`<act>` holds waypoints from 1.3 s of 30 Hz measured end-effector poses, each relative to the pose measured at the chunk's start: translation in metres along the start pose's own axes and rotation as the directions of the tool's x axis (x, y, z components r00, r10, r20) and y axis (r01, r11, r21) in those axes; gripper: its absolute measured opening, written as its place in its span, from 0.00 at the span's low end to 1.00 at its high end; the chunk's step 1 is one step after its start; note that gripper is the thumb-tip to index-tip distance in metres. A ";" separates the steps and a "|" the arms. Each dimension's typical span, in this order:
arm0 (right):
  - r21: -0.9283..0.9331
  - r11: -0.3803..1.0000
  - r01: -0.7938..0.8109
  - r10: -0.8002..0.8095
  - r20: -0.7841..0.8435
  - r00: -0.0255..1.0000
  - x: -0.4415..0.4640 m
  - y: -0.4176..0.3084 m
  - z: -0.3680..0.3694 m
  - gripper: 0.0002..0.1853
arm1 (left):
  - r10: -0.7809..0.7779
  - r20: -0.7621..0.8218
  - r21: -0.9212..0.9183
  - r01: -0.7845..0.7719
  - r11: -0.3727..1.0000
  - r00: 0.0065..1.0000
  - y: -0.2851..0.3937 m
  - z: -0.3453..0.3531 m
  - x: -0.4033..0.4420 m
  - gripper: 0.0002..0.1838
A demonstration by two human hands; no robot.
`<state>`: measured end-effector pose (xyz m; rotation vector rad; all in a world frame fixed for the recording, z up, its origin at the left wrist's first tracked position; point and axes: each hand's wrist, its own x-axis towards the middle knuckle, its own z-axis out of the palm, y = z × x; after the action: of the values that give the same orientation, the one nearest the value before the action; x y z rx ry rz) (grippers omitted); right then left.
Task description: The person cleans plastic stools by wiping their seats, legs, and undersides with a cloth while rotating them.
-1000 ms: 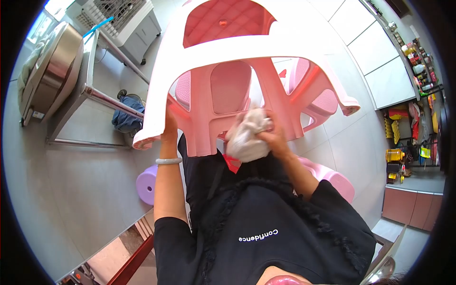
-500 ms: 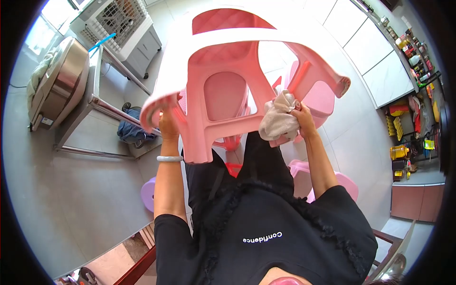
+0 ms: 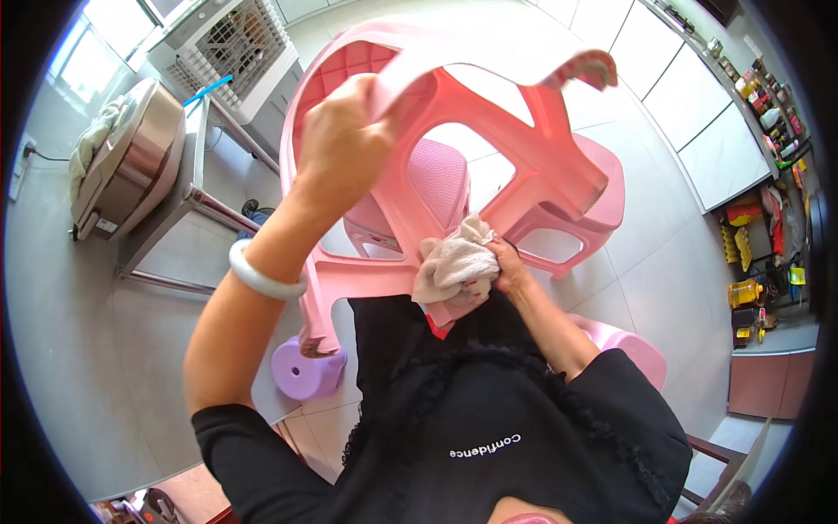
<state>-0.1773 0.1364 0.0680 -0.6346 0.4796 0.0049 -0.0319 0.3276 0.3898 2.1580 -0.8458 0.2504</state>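
A pink plastic chair [image 3: 546, 188] is held up in front of me, tilted over so that its legs and openings face me. My left hand [image 3: 345, 144], below a wrist with a pale bangle [image 3: 264, 272], is wrapped around a leg or rail at the chair's upper part. Lower down, my right hand [image 3: 509, 265] grips a crumpled, off-white cloth [image 3: 456, 266] against the chair's near edge. The cloth covers that part of the chair, and some of my right fingers are hidden behind it.
Pink stools stand beyond the chair [image 3: 436, 175], at its right [image 3: 602, 179] and by my right elbow [image 3: 637, 354]. A purple stool [image 3: 301, 367] is at lower left. A metal-framed table [image 3: 196, 175] and an air cooler [image 3: 236, 52] are left; shelves with bottles [image 3: 746, 293] are right.
The chair has turned and tilted in my hands. My left hand has shifted from its lower left side to a higher grip. My right hand and the cloth have moved down and left.
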 end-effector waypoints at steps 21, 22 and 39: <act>0.187 0.879 -0.438 0.444 0.010 0.896 -0.005 0.077 -0.014 0.18 | -0.376 0.213 0.438 0.256 0.862 0.902 -0.124 0.042 0.041 0.43; 0.136 0.881 -0.453 0.459 -0.014 0.889 -0.008 0.073 -0.011 0.18 | -0.376 0.202 0.348 0.292 0.891 0.904 -0.121 0.039 0.042 0.43; -0.960 0.224 0.171 -0.697 -0.035 0.716 0.068 -0.113 0.129 0.22 | -0.345 0.210 0.519 0.194 0.832 0.915 -0.134 0.052 0.051 0.42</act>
<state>-0.0447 0.1092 0.1936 -1.9840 0.7453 -0.5219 0.0881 0.3268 0.2962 2.8186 -0.6650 -0.0160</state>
